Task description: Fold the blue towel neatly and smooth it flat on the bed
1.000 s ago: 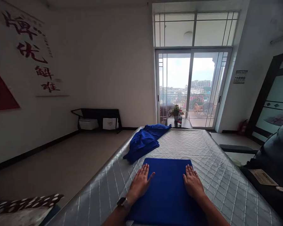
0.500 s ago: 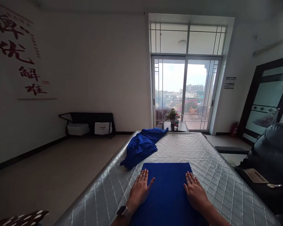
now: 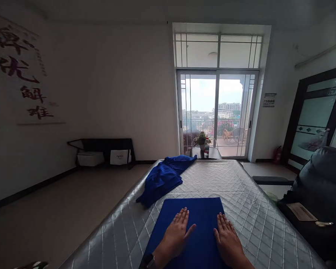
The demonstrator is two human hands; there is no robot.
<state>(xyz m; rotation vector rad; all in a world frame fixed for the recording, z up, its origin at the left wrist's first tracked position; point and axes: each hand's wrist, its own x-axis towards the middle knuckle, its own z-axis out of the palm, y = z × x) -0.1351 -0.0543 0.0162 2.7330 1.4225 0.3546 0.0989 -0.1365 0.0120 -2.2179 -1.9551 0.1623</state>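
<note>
A flat, neatly folded blue cloth (image 3: pixel 194 205) lies on the silver quilted table cover (image 3: pixel 240 186) in front of me. My left hand (image 3: pixel 179 231) rests flat on it, left of its middle, thumb spread away from the fingers. On the cloth's right edge lies my right hand (image 3: pixel 226 233), palm down, fingers stretched out. Neither hand grips anything. Farther off on the left, a crumpled blue garment (image 3: pixel 164 177) is spread loosely; its exact kind I cannot make out. The near end of the folded cloth runs out of view.
Beyond the far edge, a small table (image 3: pixel 196 153) bears a potted plant (image 3: pixel 202 140) and a bottle (image 3: pixel 206 147). A black chair (image 3: pixel 316 179) stands on the right, with a card (image 3: pixel 301 212) on it. A low black rack (image 3: pixel 106 144) stands against the wall.
My left hand has moved right, from the cloth's left edge in toward its middle. My right hand stays at the right edge. The view has tilted up slightly.
</note>
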